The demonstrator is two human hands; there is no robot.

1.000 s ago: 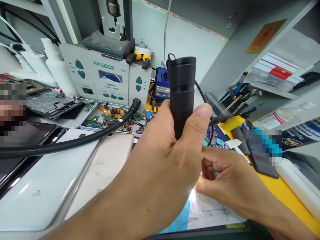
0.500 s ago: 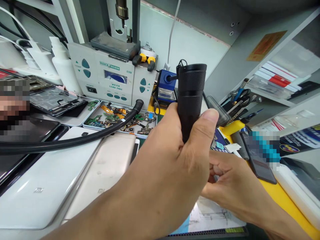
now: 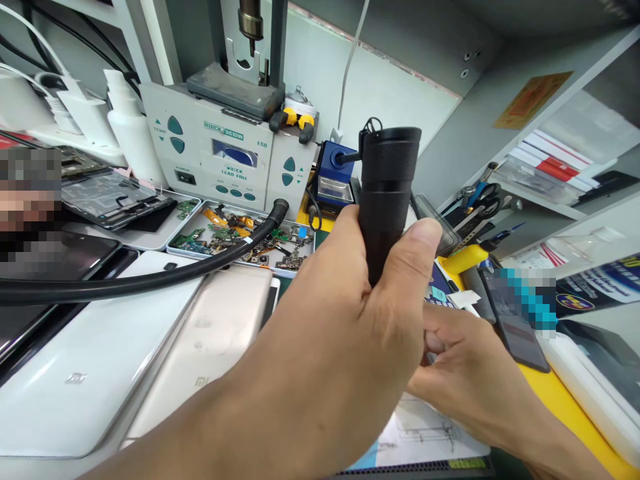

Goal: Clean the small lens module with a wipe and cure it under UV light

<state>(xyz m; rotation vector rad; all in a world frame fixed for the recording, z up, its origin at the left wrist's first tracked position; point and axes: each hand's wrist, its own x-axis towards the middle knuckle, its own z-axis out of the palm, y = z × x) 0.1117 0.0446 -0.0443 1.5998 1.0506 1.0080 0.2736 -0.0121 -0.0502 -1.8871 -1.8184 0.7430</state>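
Note:
A black flashlight (image 3: 387,187) with a knurled barrel stands nearly upright in my left hand (image 3: 345,333), its wide end on top. My left thumb lies along the barrel's right side and the other fingers wrap round behind it. Beyond and to the right of that wrist is my right hand (image 3: 463,360), fingers curled in. Whatever those fingers hold, if anything, is hidden behind my left hand. Below both hands lies a printed sheet (image 3: 425,427) on the bench.
At the back stands a hot air station (image 3: 225,153), its black hose (image 3: 190,283) crossing left. White phone back covers (image 3: 100,360) lie at left beside a tray of circuit boards (image 3: 175,248). Scissors (image 3: 487,200) and a dark phone (image 3: 515,320) are at right.
Both hands and the flashlight appear slightly farther right, along with a small shift of the whole view. My left hand's grip on the flashlight looks the same.

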